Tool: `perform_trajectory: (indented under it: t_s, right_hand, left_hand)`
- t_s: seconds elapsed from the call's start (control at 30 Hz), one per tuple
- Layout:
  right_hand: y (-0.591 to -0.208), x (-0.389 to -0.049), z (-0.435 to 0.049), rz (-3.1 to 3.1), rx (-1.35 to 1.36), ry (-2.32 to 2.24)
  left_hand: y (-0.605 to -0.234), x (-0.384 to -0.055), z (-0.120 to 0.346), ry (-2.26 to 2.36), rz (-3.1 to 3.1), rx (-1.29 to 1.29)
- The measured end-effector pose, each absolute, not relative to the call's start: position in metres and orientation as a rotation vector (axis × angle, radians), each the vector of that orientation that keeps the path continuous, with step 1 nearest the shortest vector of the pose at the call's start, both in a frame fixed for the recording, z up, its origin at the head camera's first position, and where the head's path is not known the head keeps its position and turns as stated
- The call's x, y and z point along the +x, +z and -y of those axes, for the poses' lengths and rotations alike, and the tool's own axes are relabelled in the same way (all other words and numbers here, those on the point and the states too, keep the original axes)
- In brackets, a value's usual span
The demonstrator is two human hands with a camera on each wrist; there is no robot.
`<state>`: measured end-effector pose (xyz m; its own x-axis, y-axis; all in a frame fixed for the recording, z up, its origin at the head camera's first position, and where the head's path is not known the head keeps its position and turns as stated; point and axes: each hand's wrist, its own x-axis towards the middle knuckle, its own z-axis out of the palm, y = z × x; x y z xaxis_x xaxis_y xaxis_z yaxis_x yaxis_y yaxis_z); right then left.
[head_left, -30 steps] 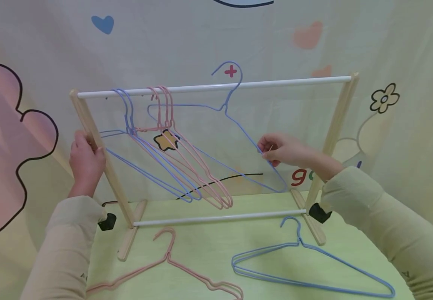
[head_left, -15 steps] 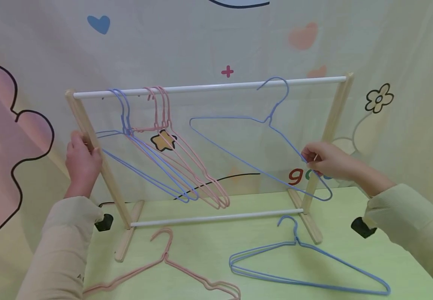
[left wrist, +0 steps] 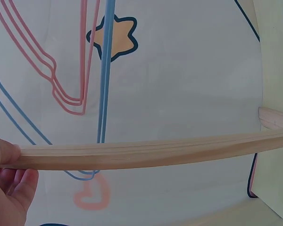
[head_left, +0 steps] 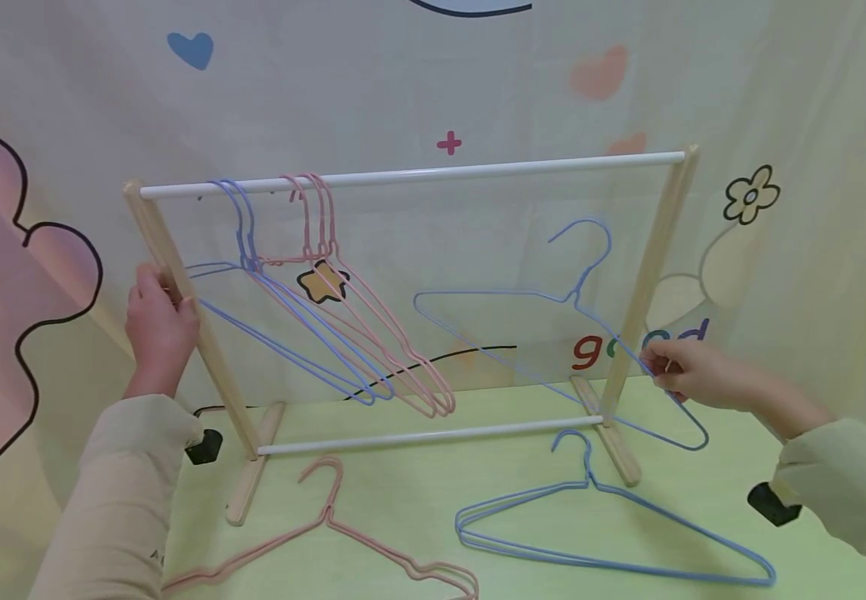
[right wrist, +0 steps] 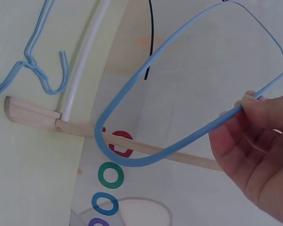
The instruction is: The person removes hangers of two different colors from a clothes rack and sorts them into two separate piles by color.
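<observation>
My right hand [head_left: 691,371] pinches the sloping shoulder of a blue wire hanger [head_left: 524,292] between thumb and fingers. The hanger's hook stands below the level of the rack's white top rail [head_left: 433,175], near the right post [head_left: 646,283]. My left hand [head_left: 162,329] grips the left wooden post [head_left: 200,325], thumb on one side and fingers on the other, as the left wrist view also shows. Two blue hangers [head_left: 305,367] and several pink hangers [head_left: 372,308] hang on the rail's left half. The right wrist view shows the held hanger's rounded corner [right wrist: 127,160] up close.
Pink hangers [head_left: 331,500] lie stacked on the pale green table [head_left: 402,492] at front left. Stacked blue hangers [head_left: 613,490] lie at front right. A white lower bar [head_left: 433,437] joins the rack's feet. A printed curtain [head_left: 372,92] hangs behind.
My right hand has moved the blue hanger to the right, then down, so its hook has gone from above the top rail to below it. The left hand stays on the post.
</observation>
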<state>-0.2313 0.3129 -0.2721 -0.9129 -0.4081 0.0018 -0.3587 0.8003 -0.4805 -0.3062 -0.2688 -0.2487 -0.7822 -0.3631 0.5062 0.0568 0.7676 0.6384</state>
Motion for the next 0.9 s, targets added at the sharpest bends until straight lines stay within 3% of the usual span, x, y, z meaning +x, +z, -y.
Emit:
perform_trajectory:
  t_s: [0.4,0.9]
  right_hand:
    - [-0.308,-0.221,-0.325,-2.874,-0.735,-0.699]
    - [-0.357,-0.206,-0.346,-2.675,-0.697,-0.810]
  left_hand:
    - [-0.251,-0.306,0.271,-0.848,2.326,0.240]
    - [-0.250,-0.307,0.270,-0.851,2.330,0.235]
